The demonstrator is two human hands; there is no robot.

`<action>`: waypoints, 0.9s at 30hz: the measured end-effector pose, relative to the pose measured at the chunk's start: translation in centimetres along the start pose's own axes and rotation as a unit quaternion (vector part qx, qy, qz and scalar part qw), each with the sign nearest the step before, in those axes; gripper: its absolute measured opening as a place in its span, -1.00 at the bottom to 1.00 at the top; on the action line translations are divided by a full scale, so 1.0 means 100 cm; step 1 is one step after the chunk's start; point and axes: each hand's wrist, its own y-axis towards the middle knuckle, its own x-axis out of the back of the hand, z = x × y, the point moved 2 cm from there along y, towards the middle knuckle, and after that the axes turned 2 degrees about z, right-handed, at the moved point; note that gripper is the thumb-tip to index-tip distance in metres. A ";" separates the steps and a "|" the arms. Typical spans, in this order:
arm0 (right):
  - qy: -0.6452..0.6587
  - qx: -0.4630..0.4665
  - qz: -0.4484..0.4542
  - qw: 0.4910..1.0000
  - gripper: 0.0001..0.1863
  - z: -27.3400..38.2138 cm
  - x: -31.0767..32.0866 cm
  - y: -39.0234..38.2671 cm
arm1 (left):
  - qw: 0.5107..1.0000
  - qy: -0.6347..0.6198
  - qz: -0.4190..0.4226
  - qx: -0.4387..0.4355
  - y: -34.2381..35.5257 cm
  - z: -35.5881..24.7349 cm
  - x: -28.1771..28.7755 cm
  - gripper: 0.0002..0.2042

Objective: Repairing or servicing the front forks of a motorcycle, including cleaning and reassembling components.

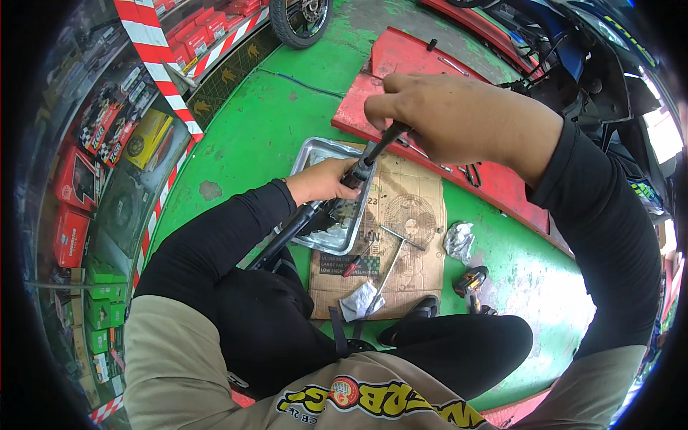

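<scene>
A long dark tube [290,234], which looks like a motorcycle fork leg, slants across a metal tray [346,247] with dark oil in it. My left hand [326,180] is wrapped round the tube's grey metal collar over the tray. Higher up, my right hand [444,115] is closed on the narrower black end [390,136] of the same piece; its fingers partly hide that end. On the cardboard below lie a T-handle wrench [390,269], a red-handled screwdriver [351,269] and a white rag [360,301].
The tray rests partly on oil-stained cardboard [423,247] on a green floor [236,154]. A crumpled rag [459,241] and a yellow-black power tool [470,281] lie to the right. Beyond is a red lift platform [416,54] with tools. A glass display case [122,186] stands left, a motorcycle [609,86] far right.
</scene>
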 end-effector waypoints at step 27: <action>-0.068 -0.179 0.134 0.972 -0.69 0.005 0.008 0.017 | 0.999 0.041 -0.005 0.004 0.009 0.007 0.003 -0.41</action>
